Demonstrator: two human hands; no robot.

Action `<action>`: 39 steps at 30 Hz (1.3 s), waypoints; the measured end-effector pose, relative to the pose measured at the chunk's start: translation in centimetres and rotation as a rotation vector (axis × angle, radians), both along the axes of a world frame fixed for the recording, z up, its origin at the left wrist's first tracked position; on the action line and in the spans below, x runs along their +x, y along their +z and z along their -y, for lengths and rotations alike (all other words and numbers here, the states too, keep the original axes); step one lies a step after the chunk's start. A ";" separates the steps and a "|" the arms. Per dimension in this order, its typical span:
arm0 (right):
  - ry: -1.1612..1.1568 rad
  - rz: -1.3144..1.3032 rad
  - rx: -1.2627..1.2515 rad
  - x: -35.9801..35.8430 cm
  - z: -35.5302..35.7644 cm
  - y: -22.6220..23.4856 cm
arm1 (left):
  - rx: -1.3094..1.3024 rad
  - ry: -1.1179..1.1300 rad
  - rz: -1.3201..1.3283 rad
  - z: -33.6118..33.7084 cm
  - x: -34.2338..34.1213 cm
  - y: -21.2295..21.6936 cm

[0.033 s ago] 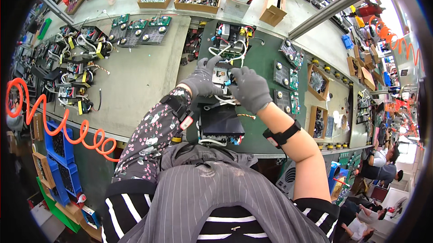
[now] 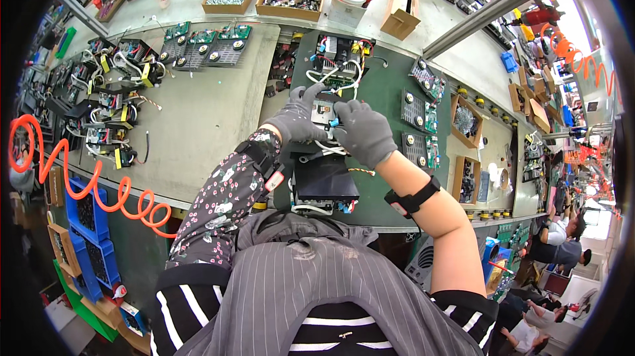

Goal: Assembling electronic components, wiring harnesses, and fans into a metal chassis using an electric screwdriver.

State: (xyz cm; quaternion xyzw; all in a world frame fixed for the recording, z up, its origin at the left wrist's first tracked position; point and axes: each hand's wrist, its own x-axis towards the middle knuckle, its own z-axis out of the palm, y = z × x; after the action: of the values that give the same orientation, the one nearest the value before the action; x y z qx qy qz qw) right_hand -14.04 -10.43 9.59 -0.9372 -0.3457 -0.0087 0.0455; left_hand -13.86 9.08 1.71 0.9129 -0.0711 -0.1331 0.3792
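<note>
Both my hands wear grey gloves and work over an electronic unit (image 2: 322, 113) in the middle of the bench. My left hand (image 2: 294, 118) grips the unit's left side, fingers at the far end and thumb at the near end. At its right side, my right hand (image 2: 365, 134) is closed, its fingertips beside a small blue connector (image 2: 335, 122); whatever they pinch is hidden. Thick white leads with a ring terminal (image 2: 305, 158) come out toward me, above a dark flat-topped unit (image 2: 325, 181). Just beyond my hands sits another wired unit (image 2: 338, 58).
Circuit boards on black plates (image 2: 411, 106) lie to the right, with cartons of small parts (image 2: 465, 121) past them. Several wired units (image 2: 109, 111) crowd the left bench. An orange coiled hose (image 2: 99, 187) hangs at left. A tape carton (image 2: 291, 9) stands at the back.
My right hand has shifted slightly to the left, closer to the blue connector. The left hand has kept its place on the unit.
</note>
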 end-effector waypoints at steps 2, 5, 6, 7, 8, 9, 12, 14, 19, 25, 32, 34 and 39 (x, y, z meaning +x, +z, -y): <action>0.057 -0.035 -0.058 0.5 -0.9 0.1 | -0.036 0.004 -0.018 0.0 -0.1 0.0; 0.004 -0.091 -0.093 1.8 -1.8 0.4 | -0.063 0.020 -0.030 0.0 -0.1 0.1; -0.077 -0.160 -0.115 2.6 -1.8 0.5 | -0.088 0.021 -0.033 0.0 -0.2 0.1; -0.135 -0.205 -0.096 3.1 -1.8 0.5 | -0.114 0.016 -0.036 -0.1 -0.2 0.1; -0.207 -0.262 -0.048 3.6 -1.6 0.4 | -0.094 0.017 -0.023 0.0 -0.1 0.0; -0.302 -0.353 -0.050 4.1 -1.4 0.3 | -0.077 0.020 -0.009 0.0 -0.2 0.0; -0.544 -0.638 0.146 4.9 -0.8 -1.1 | -0.085 0.017 0.026 0.1 -0.2 -0.4; -0.403 -0.694 0.436 4.7 -1.8 -2.6 | -0.139 0.042 0.016 0.1 -0.2 -0.6; -1.094 -1.388 1.139 4.9 -3.0 -3.3 | -0.148 0.030 0.011 0.1 -0.1 -0.5; -0.342 -0.358 0.158 4.0 -2.7 -0.1 | -0.143 0.066 -0.016 0.2 -0.5 -0.1; 0.049 -0.060 -0.442 3.8 -4.3 2.5 | -0.108 0.065 -0.069 0.1 -0.6 1.1; 0.116 -0.026 -0.491 4.0 -4.8 2.8 | -0.121 0.073 -0.066 0.1 -0.7 1.3; 0.168 -0.083 -0.791 4.7 -6.5 3.7 | -0.119 0.066 -0.033 0.1 -0.6 1.0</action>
State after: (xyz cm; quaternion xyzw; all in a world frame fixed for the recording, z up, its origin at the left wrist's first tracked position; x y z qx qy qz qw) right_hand -9.34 -3.97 13.33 -0.8504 -0.3958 0.1664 -0.3042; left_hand -14.47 9.01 2.75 0.8883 -0.0427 -0.1310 0.4382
